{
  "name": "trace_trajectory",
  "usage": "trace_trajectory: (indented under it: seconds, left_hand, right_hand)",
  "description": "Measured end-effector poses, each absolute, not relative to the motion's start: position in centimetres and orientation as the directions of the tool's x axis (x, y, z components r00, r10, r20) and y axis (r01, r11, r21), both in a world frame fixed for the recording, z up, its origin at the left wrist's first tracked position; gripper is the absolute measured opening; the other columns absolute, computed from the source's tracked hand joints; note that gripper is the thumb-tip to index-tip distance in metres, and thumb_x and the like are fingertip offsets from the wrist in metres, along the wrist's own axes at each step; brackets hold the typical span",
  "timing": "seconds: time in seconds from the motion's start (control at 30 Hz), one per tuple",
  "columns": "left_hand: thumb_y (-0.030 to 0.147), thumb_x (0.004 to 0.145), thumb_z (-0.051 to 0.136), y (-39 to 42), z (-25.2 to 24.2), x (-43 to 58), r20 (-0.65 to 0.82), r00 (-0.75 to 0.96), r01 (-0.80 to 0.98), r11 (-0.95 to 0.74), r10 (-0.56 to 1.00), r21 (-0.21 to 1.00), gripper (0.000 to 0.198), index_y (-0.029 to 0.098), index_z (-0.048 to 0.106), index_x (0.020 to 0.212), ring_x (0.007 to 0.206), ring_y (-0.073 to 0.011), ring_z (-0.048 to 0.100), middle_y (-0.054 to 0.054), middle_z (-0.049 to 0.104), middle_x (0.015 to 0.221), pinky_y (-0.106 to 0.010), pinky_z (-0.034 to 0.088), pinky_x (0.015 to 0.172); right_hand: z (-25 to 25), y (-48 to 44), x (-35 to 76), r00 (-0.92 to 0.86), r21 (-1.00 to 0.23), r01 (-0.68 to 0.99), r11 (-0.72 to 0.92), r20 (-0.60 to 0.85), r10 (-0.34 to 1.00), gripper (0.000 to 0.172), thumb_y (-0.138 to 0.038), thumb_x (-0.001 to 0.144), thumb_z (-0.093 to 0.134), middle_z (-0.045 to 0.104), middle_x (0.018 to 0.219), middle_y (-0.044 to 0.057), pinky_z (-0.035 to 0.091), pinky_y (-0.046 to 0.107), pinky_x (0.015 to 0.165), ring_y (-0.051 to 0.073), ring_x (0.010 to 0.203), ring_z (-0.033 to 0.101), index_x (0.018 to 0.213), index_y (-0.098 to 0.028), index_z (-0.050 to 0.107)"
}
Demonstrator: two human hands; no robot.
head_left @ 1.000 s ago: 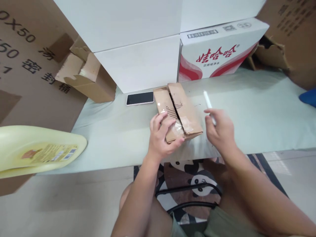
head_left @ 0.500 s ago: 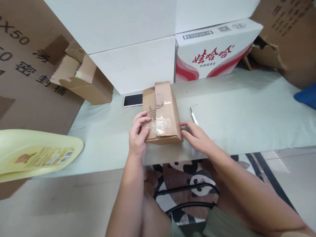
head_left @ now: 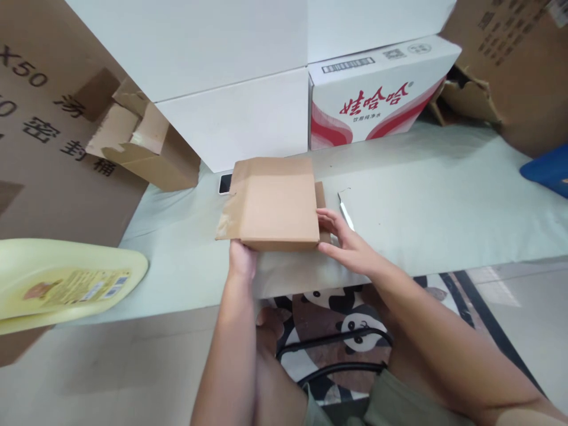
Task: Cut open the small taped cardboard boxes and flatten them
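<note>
A small brown cardboard box lies over the table in front of me, a plain panel facing up. Its flaps stick out at the left and the right. My left hand grips the lower left corner from beneath, fingers hidden under the cardboard. My right hand holds the right side, thumb by the near corner and fingers curled at the side flap. Just right of that hand lies a slim tool with a pale handle and a thin pointed tip. A phone is partly covered behind the box's left side.
White cartons and a red-and-white water carton line the back of the green-covered table. At left are an opened cardboard box and a yellow jug. A blue object sits at the right edge.
The box has been turned so its taped, printed face no longer shows and a plain panel faces up, flaps spread. My left hand has gone from its side to underneath; the phone is more covered.
</note>
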State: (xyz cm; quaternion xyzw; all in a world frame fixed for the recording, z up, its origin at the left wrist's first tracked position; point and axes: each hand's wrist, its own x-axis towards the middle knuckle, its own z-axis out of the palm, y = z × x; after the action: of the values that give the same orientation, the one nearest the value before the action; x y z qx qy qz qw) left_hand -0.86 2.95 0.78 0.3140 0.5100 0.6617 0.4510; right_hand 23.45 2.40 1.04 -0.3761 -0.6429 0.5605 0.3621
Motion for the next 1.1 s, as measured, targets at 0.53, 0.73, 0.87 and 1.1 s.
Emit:
trace_trajectory:
  seconds: [0.53, 0.73, 0.87, 1.1]
  left_hand:
    - [0.057, 0.065, 0.072, 1.9, 0.5, -1.2, 0.024, -0.337, -0.262, -0.118, 0.941, 0.958, 0.058, 0.029, 0.069, 0.116, 0.144, -0.0319, 0.047, -0.004, 0.064, 0.141, -0.042, 0.052, 0.108]
    - [0.041, 0.066, 0.075, 2.6, 1.2, -0.7, 0.06, -0.417, -0.18, -0.148, 0.907, 0.973, 0.03, 0.023, 0.073, 0.09, 0.131, -0.0306, 0.059, -0.006, 0.076, 0.109, -0.04, 0.049, 0.109]
    - [0.036, 0.067, 0.076, 2.7, 2.1, -0.5, 0.043, -0.43, -0.199, -0.141, 0.902, 0.97, 0.029, 0.024, 0.075, 0.094, 0.132, -0.0297, 0.058, -0.005, 0.076, 0.112, -0.04, 0.046, 0.114]
    - [0.037, 0.067, 0.077, 2.4, 1.7, -1.1, 0.052, -0.413, -0.182, -0.139, 0.909, 0.973, 0.034, 0.024, 0.074, 0.098, 0.133, -0.0303, 0.058, -0.006, 0.074, 0.12, -0.041, 0.047, 0.113]
  right_hand:
    - [1.6, 2.5, 23.8, -0.229, -0.987, 0.152, 0.058, 0.022, 0.973, 0.081, -0.046, 0.079, 0.072, 0.05, 0.144, 0.015, 0.049, 0.051, 0.104, 0.03, 0.122, 0.059, 0.147, -0.029, 0.029]
    - [1.8, 2.8, 23.6, 0.008, -0.987, 0.159, -0.028, -0.027, 1.0, 0.085, -0.043, 0.074, 0.074, 0.064, 0.095, 0.004, 0.053, 0.045, 0.085, 0.022, 0.085, 0.064, 0.144, -0.026, 0.03]
    - [1.8, 2.8, 23.6, 0.008, -0.978, 0.21, -0.012, -0.011, 1.0, 0.079, -0.042, 0.076, 0.071, 0.057, 0.083, -0.002, 0.05, 0.04, 0.078, 0.018, 0.074, 0.055, 0.143, -0.026, 0.033]
    - [1.4, 2.9, 23.8, -0.011, -0.988, 0.155, 0.018, 0.017, 1.0, 0.068, -0.041, 0.08, 0.065, 0.057, 0.09, 0.0, 0.047, 0.036, 0.075, 0.017, 0.077, 0.054, 0.14, -0.029, 0.034]
